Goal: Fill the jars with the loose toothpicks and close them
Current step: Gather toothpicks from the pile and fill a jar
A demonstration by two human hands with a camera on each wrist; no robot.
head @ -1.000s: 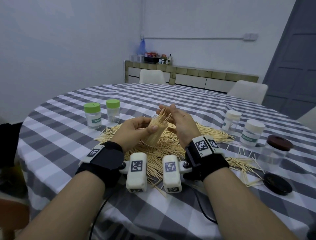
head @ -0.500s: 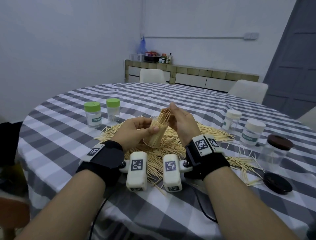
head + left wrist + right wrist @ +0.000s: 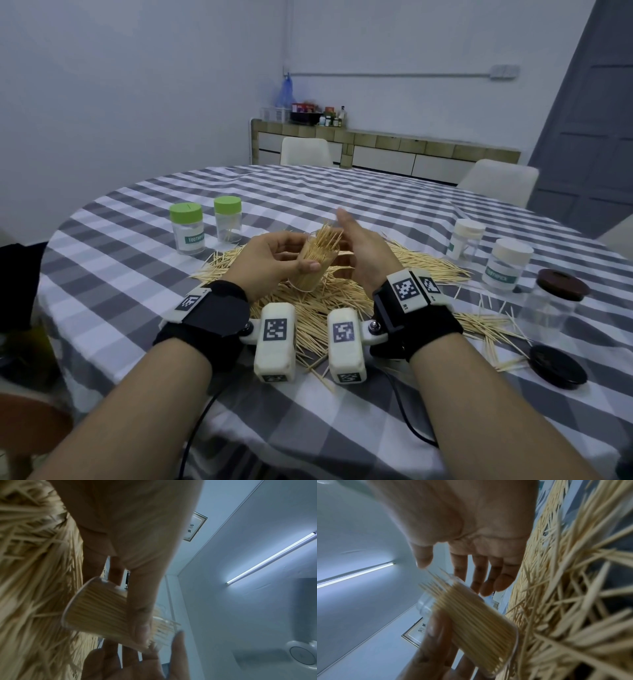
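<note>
One clear jar [image 3: 313, 265], packed with toothpicks, gripped tilted in left hand [image 3: 274, 262] above loose pile [image 3: 325, 301] on bench | right hand [image 3: 364, 253] released, fingers straight beside protruding tips | step: filling | next: tamp tips level, then lid

Checked tablecloth [image 3: 144, 274], white chairs [image 3: 306, 151], sideboard [image 3: 428, 150].

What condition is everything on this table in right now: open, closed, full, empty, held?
Clear jar: lidless, packed with toothpicks, tilted, held by left hand.
Right hand: open beside the jar's mouth, holding nothing.
Green-lidded jars: closed, upright.
White-lidded jars: closed, upright.
Brown-lidded jar: lid on, looks empty.
Dark lid: lying loose on the table.
Toothpick pile: loose, scattered.
</note>
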